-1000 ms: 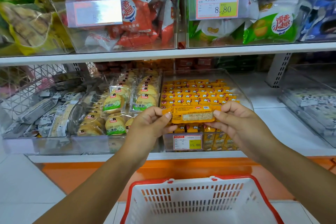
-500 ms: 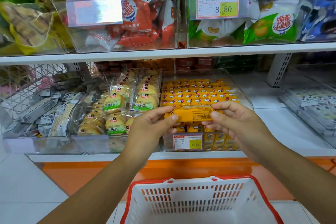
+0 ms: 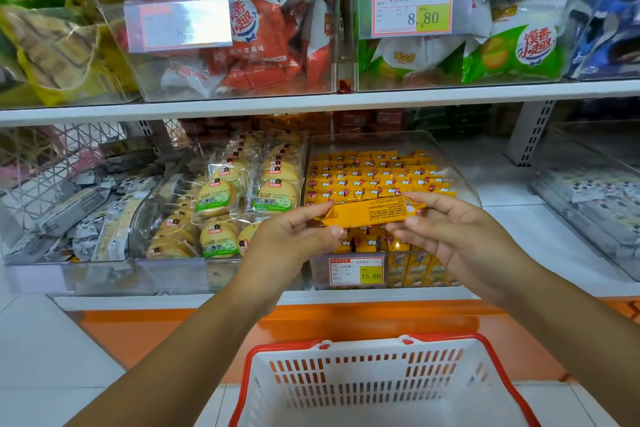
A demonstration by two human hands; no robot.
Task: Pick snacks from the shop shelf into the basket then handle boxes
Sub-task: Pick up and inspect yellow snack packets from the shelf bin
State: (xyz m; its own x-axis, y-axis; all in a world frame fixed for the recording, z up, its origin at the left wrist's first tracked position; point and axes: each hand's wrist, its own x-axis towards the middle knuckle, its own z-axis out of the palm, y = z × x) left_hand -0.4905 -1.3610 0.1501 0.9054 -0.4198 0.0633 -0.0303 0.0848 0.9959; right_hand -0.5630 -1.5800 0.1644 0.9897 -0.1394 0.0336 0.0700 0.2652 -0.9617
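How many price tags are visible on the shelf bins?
3: a glare-washed tag on the red-snack bin, the 8.80 tag on the green-snack bin, the 15.80 tag on the orange-snack bin. Others may be hidden.

Packet [image 3: 369,215] held before the shelf bin [image 3: 419,272]
Left hand [image 3: 294,241] pinches its left end, right hand [image 3: 460,239] its right; basket [image 3: 363,383] below.

The price tag [image 3: 356,270] on the front of the orange bin [image 3: 460,180] reads 15.80. Above this bin, an upper tag [image 3: 412,10] reads 8.80. To its left, the biscuit packs [image 3: 214,198] carry 煎薄脆. The orange packet [image 3: 370,213] before it has print too small to read.
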